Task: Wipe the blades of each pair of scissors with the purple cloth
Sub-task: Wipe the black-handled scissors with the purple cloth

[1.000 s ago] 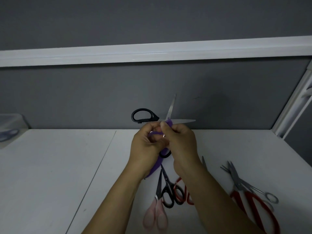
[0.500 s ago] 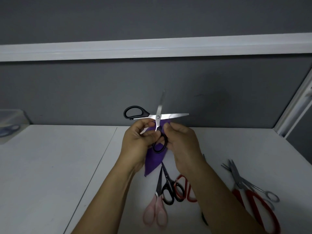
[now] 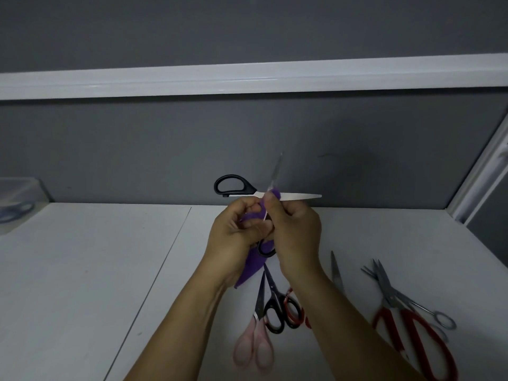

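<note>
My left hand (image 3: 236, 233) grips the open black scissors (image 3: 233, 186), my right hand (image 3: 295, 235) pinches the purple cloth (image 3: 251, 268) on one blade; I should wipe tipward, clear of the edge.

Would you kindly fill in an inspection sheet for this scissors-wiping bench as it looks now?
Surface: white table, a seam running across it.
Job's things: black scissors held open in the air; purple cloth wrapped on the upright blade, its tail hanging below the hands. On the table: pink scissors, small black scissors, red scissors partly behind the right arm, a lone blade by that arm, big red scissors crossing steel scissors.
Clutter: clear box at the far left, blue scissors seen in it.
Hands: left hand grips the black scissors; right hand pinches the cloth on the blade.
Cables: nothing seen.
Surroundings: grey wall, white ledge, white frame at right.
</note>
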